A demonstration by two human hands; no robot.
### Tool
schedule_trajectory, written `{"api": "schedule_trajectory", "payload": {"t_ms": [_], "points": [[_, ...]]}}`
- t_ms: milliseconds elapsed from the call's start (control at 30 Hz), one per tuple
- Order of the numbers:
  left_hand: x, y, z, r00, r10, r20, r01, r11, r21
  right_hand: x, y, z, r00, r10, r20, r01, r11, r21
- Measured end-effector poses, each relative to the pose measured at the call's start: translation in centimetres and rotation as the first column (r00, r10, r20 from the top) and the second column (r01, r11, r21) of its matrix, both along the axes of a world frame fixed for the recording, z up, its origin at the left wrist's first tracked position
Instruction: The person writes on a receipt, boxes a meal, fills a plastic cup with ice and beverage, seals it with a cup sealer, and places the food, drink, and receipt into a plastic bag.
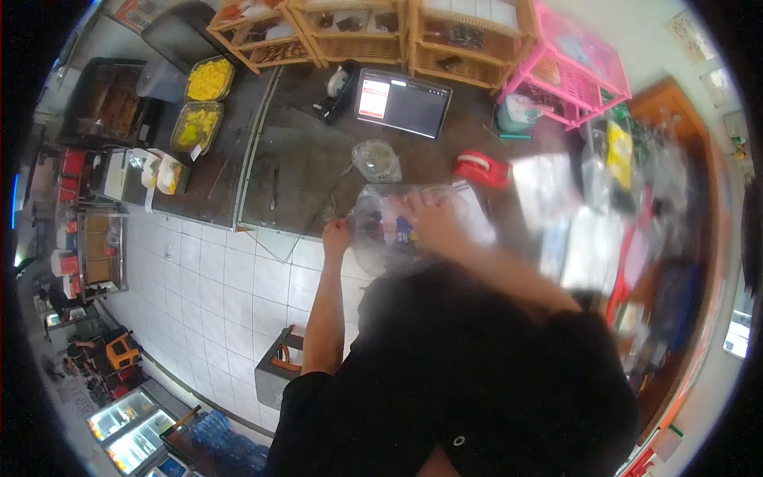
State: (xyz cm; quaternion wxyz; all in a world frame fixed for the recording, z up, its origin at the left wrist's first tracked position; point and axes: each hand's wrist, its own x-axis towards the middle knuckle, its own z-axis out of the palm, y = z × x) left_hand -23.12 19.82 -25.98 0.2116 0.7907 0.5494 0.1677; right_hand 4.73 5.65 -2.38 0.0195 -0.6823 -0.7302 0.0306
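A clear plastic bag (380, 253) with coloured print hangs at the front edge of the dark table, between my two hands. My left hand (336, 237) is closed in a fist at the bag's left edge and pinches it. Over the bag's right side lies my right hand (433, 226); its fingers are blurred, and I cannot make out whether they grip the plastic. What the bag contains is unclear. Just beyond it a small clear-wrapped packet (376, 161) rests on the tabletop.
A red tape dispenser (482, 169) and a tablet (401, 103) stand on the table (298, 151). Plastic bags (592, 246) crowd the right side. Wooden racks (469, 40) and a pink rack (572, 63) line the back. Yellow food trays (196, 127) are at left, a stool (278, 366) below.
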Motion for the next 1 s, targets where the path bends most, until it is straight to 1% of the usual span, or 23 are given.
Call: {"api": "schedule_trajectory", "payload": {"t_ms": [33, 100, 133, 167, 200, 233, 267, 333, 367, 400, 433, 500, 533, 567, 600, 633, 667, 733, 800, 867, 933, 967, 1000], "points": [[1.5, -0.6, 5.6, 0.979, 0.16, 0.126, -0.163, 0.986, 0.017, -0.2, -0.2, -1.2, 1.0, 0.0, 0.003, 0.0, 1.0, 0.004], [5.3, -2.0, 19.1, 0.805, 0.405, 0.434, -0.459, 0.888, 0.023, 0.3, -0.2, -3.2, 0.998, -0.04, -0.043, 0.043, 0.997, 0.069], [5.9, -3.4, 22.6, 0.847, 0.313, 0.43, -0.358, 0.933, 0.025, 0.5, -0.6, -3.1, 0.998, -0.041, -0.04, 0.044, 0.997, 0.069], [6.5, -4.9, 26.1, 0.877, 0.217, 0.429, -0.251, 0.968, 0.024, 1.1, -0.6, -2.9, 0.989, 0.017, -0.149, -0.015, 1.0, 0.014], [7.6, -6.4, 28.8, 0.949, -0.019, 0.315, -0.019, 0.993, 0.119, 1.5, -0.1, -2.5, 0.962, 0.077, -0.261, -0.09, 0.995, -0.037], [8.7, -8.2, 30.3, 0.953, -0.252, 0.169, 0.222, 0.959, 0.177, 1.8, 1.7, 0.7, 0.961, 0.099, -0.259, -0.111, 0.993, -0.034], [10.0, -9.7, 30.4, 0.966, -0.242, 0.087, 0.216, 0.948, 0.234, 2.4, 5.2, 6.4, 0.931, -0.158, -0.329, 0.002, 0.903, -0.429], [11.3, -11.0, 29.4, 0.977, -0.212, -0.007, 0.204, 0.929, 0.309, 2.3, 9.7, 9.6, 0.87, -0.396, -0.292, 0.053, 0.665, -0.745], [11.5, -10.9, 27.2, 0.956, -0.245, -0.16, 0.286, 0.901, 0.327, 2.0, 11.1, 8.5, 0.872, -0.256, -0.417, 0.063, 0.904, -0.423], [11.4, -10.7, 26.2, 0.91, -0.274, -0.311, 0.373, 0.869, 0.325, 1.6, 12.0, 7.0, 0.873, -0.088, -0.479, 0.079, 0.996, -0.038], [11.4, -10.4, 26.7, 0.905, -0.281, -0.318, 0.383, 0.864, 0.328, 0.7, 12.7, 4.6, 0.869, -0.093, -0.485, 0.088, 0.996, -0.032], [11.9, -8.7, 28.2, 0.685, -0.514, -0.517, 0.55, 0.83, -0.096, 0.0, 14.8, -0.2, 0.975, -0.041, -0.218, 0.086, 0.976, 0.2], [11.4, -7.6, 26.9, 0.679, -0.512, -0.526, 0.563, 0.823, -0.073, 0.4, 16.0, -2.0, 0.992, -0.048, -0.118, 0.081, 0.955, 0.286], [10.1, -6.6, 24.1, 0.906, -0.411, 0.102, 0.423, 0.863, -0.276, 1.2, 17.0, -3.1, 0.966, -0.029, -0.257, 0.051, 0.995, 0.08], [8.9, -5.6, 22.6, 0.784, 0.006, 0.621, 0.399, 0.761, -0.511, 1.7, 17.6, -3.4, 0.919, -0.033, -0.394, -0.018, 0.992, -0.125], [7.8, -4.5, 23.6, 0.535, 0.171, 0.827, 0.573, 0.646, -0.504, 2.1, 17.6, -1.8, 0.922, -0.092, -0.376, 0.012, 0.978, -0.209], [7.3, -3.9, 25.5, 0.538, 0.163, 0.827, 0.576, 0.645, -0.503, 2.6, 17.1, -0.3, 0.92, -0.097, -0.379, 0.019, 0.979, -0.205], [6.5, -3.3, 28.9, 0.577, 0.36, 0.733, 0.342, 0.709, -0.617, 3.6, 14.4, 2.1, 0.915, -0.062, -0.398, 0.081, 0.996, 0.031], [6.2, -1.8, 27.8, 0.591, 0.364, 0.72, 0.286, 0.74, -0.609, 3.5, 11.3, 8.1, 0.916, -0.082, -0.392, 0.099, 0.995, 0.022], [6.4, -1.3, 27.5, 0.608, 0.358, 0.709, 0.235, 0.772, -0.591, 3.1, 9.0, 11.6, 0.916, -0.105, -0.387, 0.123, 0.992, 0.022], [7.3, -1.1, 28.8, 0.704, 0.319, 0.635, 0.188, 0.779, -0.599, 2.8, 7.3, 12.7, 0.833, 0.027, -0.552, -0.048, 0.999, -0.023], [7.7, -0.9, 29.3, 0.711, 0.301, 0.635, 0.207, 0.774, -0.598, 2.3, 7.2, 11.5, 0.747, 0.079, -0.66, -0.136, 0.99, -0.036], [7.8, -0.8, 29.7, 0.747, 0.183, 0.639, 0.22, 0.839, -0.498, 1.0, 7.1, 9.4, 0.717, 0.113, -0.688, -0.145, 0.989, 0.012]]}}
